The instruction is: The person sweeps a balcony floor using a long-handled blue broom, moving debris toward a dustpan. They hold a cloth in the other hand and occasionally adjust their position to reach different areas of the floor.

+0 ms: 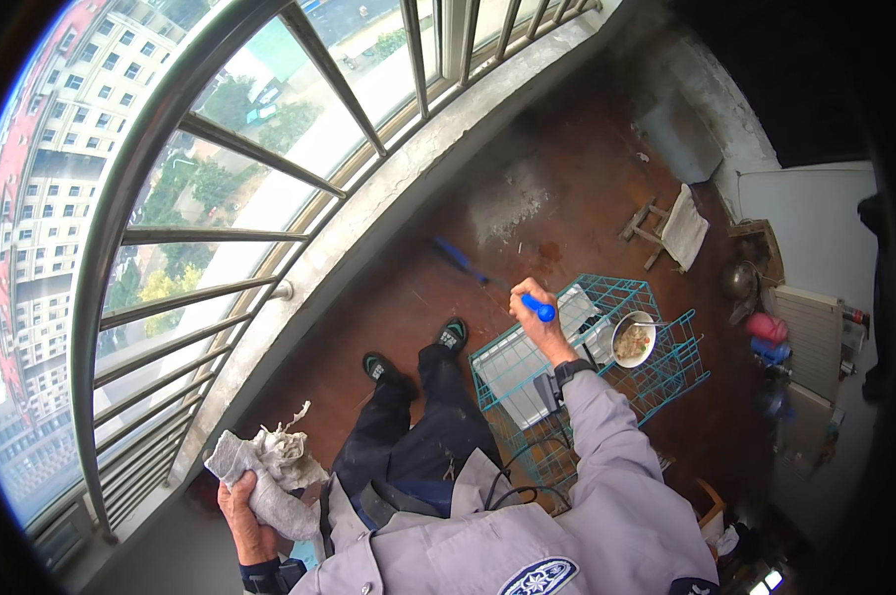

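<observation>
My right hand (535, 316) is closed around the blue-ended handle of a long tool, probably a broom. Its blue head (451, 254) lies near the reddish-brown floor, below the window ledge; the shaft between is thin and dark. At lower left my left hand (248, 513) grips a bundled grey cloth (265, 468) with frayed, whitish strands on top. Under my right forearm stands a teal wire cage (645, 297) with white panels (518, 375) on or in it. Resting at its right part is a white bowl (633, 340) of food, with a utensil in it.
A metal railing (243, 236) and a worn concrete ledge (329, 245) run along the window on the left. A small wooden stool (682, 227) with a cloth cover stands beyond the cage. By the right wall are a pink object (766, 327) and a metal pot (739, 281).
</observation>
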